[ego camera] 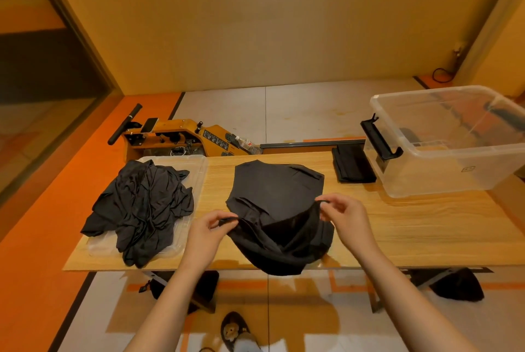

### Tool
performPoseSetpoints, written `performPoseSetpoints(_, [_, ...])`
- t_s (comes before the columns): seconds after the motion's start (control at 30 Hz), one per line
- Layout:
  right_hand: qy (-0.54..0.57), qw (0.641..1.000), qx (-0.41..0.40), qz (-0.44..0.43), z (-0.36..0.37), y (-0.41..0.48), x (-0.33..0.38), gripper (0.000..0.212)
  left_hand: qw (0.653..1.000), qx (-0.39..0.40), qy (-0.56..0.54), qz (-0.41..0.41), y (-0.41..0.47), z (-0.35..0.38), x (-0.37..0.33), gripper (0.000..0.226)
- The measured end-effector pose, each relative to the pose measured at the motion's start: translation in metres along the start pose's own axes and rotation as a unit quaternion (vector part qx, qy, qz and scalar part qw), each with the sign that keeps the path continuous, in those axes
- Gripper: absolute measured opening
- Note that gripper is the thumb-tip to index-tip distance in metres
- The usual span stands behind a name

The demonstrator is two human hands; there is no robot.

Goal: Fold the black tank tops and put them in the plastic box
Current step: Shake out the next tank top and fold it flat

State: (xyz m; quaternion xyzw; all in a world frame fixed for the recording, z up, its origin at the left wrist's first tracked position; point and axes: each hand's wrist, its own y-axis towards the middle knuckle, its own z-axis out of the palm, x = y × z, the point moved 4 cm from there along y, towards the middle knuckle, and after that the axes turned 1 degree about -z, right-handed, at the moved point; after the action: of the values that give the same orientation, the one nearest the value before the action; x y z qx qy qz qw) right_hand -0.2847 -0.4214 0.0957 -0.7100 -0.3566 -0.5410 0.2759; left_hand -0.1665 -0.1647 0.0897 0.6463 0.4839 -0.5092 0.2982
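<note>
A black tank top (272,189) lies spread on the wooden table (426,226), its near end bunched and hanging over the front edge. My left hand (207,235) pinches one strap of it, and my right hand (345,216) pinches the other strap, both lifted a little off the table. A heap of crumpled black tank tops (142,206) rests on a clear lid (196,169) at the left. A folded black tank top (353,164) lies beside the clear plastic box (443,172) at the right, which has a black latch.
A yellow rowing machine (181,135) stands on the floor behind the table, with a plastic bottle (250,144) on it. Black bags (460,286) sit under the table by its legs. A shoe (235,329) shows at the bottom.
</note>
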Motion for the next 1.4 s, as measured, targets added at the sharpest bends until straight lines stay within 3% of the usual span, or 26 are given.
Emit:
performPoseSetpoints(0.4, [0.025, 0.974, -0.193, -0.118, -0.104, 0.081, 0.094, 0.013, 0.964, -0.178, 0.057, 0.188, 0.070, -0.098, -0.133, 0.012])
performPoseSetpoints(0.93, [-0.031, 0.920, -0.258, -0.292, -0.159, 0.117, 0.241, 0.011, 0.934, -0.192, 0.024, 0.300, 0.081, -0.154, -0.253, 0.013])
performPoseSetpoints(1.23, [-0.006, 0.930, -0.240, -0.279, -0.134, 0.165, 0.255, 0.010, 0.944, -0.191, 0.007, 0.270, 0.128, -0.167, -0.253, 0.010])
performPoseSetpoints(1.4, [-0.023, 0.941, -0.237, -0.240, -0.107, 0.219, 0.247, 0.009, 0.951, -0.183, 0.076, 0.238, 0.189, -0.178, -0.239, 0.004])
